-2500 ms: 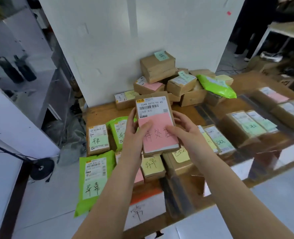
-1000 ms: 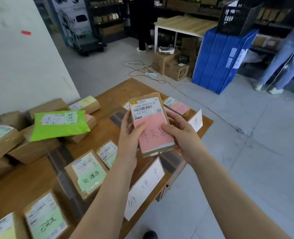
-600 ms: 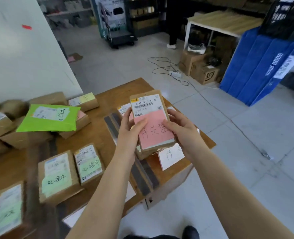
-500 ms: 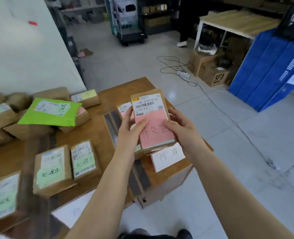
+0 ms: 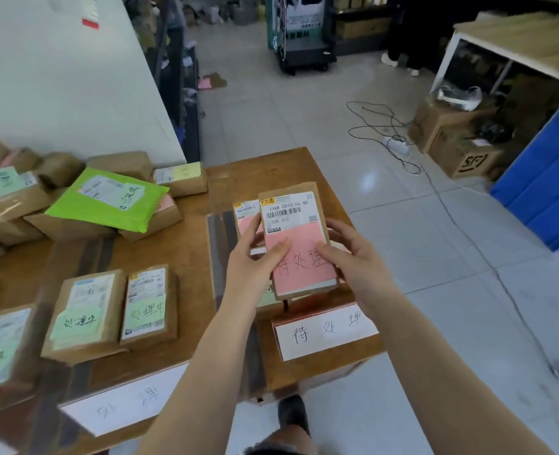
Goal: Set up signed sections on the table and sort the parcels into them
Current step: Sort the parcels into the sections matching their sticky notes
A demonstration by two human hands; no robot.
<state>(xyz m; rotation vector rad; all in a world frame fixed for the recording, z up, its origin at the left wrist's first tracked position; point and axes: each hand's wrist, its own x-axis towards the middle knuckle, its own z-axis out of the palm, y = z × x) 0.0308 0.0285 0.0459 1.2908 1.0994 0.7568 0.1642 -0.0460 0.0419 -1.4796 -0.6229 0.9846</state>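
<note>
View has swung right since 2.5 s ago: the wall-side stack now sits far left, and the table's [image 5: 186,257] right end lies under the hands. Far left, brown parcels with green notes [image 5: 81,318], one reading 处理中; behind them a green mailer [image 5: 107,200] on the stack. At the front edge, a white sign [image 5: 124,407], writing blurred. Left hand [image 5: 255,267] grips the held parcel's [image 5: 296,241] left edge, thumb across its pink note; the grip matches earlier frames. Parcel label reads "734A C010 00 85"; pink note reads 待处理. The parcel is held tilted above the table's right section, over another pink-noted parcel [image 5: 247,215]. Right hand [image 5: 353,257] clamps the right edge, thumb on the note. Below the hands, a standing sign [image 5: 325,333] reads 待处理. Far right on the floor, a carton [image 5: 465,159] marked "SF".
</note>
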